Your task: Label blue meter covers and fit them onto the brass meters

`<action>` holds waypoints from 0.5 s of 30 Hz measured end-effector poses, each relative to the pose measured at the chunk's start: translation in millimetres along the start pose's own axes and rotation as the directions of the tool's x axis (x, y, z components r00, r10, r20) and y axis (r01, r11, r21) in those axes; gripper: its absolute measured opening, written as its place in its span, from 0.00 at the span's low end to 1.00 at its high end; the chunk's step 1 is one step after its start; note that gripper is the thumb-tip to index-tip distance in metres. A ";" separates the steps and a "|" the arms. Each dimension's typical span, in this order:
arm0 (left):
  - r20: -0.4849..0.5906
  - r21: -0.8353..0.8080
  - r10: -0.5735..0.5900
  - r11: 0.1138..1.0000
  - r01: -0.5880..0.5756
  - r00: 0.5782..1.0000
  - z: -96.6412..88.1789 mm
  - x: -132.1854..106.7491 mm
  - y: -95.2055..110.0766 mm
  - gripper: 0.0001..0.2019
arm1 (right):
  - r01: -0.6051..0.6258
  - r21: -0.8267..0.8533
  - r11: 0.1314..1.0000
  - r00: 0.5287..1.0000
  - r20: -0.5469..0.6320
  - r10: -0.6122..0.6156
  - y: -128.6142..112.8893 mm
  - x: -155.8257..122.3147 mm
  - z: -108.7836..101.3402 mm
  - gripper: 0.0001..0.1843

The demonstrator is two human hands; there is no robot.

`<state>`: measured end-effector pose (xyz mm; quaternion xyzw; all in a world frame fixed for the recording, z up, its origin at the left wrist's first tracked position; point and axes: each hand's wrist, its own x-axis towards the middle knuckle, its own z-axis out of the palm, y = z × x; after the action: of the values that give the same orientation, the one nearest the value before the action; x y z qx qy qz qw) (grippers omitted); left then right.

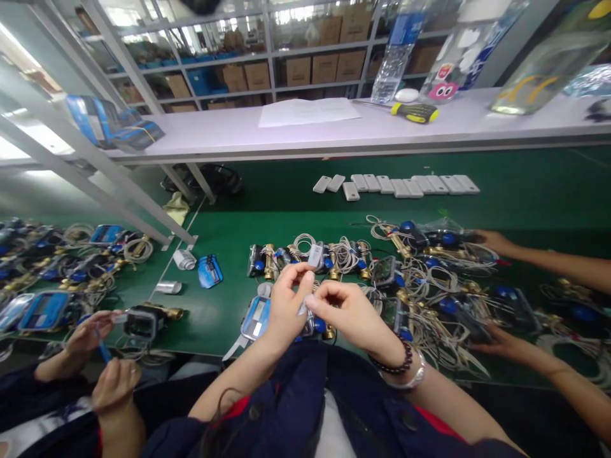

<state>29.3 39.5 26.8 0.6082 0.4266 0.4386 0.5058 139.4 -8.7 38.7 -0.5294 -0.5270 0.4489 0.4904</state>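
Observation:
My left hand (289, 300) is closed in a pinch above the green workbench (224, 324). A small white plastic case (316, 256) with dark print shows at its fingertips. My right hand (346, 312) meets it, thumb and index finger pressed together; whatever these fingers hold is too small and hidden to name. Under and behind both hands lie meters with brass pipe fittings (269, 261), blue caps and coiled grey cables (347, 254). A meter with a blue-framed display (256, 317) is beside my left wrist.
White plastic cases (384, 184) lie in a row at the back. A shelf (214, 137) above carries a screwdriver (415, 112), paper (310, 112) and bottles (398, 48). A co-worker's hands (513, 346) touch meters at right; another's hands (114, 385) work at left.

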 end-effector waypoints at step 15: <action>0.124 -0.876 -0.365 0.396 0.274 0.923 -16.2 25.9 5.0 0.07 | -0.114 0.465 0.878 0.981 -0.087 0.174 47.0 -12.9 10.2 0.34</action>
<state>20.5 67.8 36.1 0.1460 0.2690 0.5155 0.8003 134.3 -19.4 -9.6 -0.4640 -0.3336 0.5613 0.5986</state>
